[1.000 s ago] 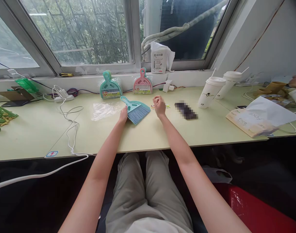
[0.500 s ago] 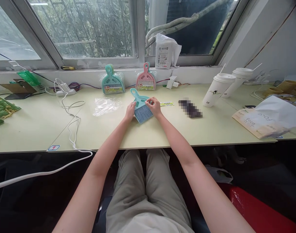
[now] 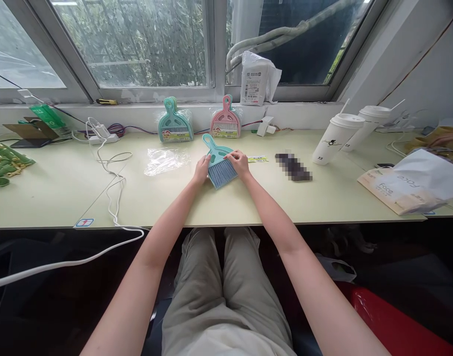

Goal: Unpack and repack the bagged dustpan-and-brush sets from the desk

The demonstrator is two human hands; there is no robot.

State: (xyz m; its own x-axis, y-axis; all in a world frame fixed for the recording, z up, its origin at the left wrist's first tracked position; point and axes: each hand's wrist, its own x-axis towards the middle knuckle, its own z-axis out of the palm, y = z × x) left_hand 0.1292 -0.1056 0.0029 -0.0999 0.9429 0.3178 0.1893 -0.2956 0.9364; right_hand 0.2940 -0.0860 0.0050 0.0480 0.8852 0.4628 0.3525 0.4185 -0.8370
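Observation:
Between my two hands is a teal dustpan and brush set point(image 3: 222, 170), its handle pointing away from me and its blue-grey bristles towards me. My left hand point(image 3: 202, 169) grips the set's left edge. With fingers pinched, my right hand point(image 3: 240, 163) holds the upper right side of the brush. A yellow-green printed label point(image 3: 258, 159) lies just right of my right hand. To the left, a crumpled clear plastic wrapper point(image 3: 166, 160) rests on the table.
Packaged teal sets point(image 3: 175, 123) and pink sets point(image 3: 225, 118) lean against the back wall. Two white lidded cups point(image 3: 337, 139) with straws and a paper bag point(image 3: 404, 185) stand right. A blurred dark object point(image 3: 294, 167) lies nearer. A white cable point(image 3: 117, 198) crosses the left side.
The view has shifted slightly, so everything sits a little further right. Both hands keep their hold on the teal set, with hardly any other movement.

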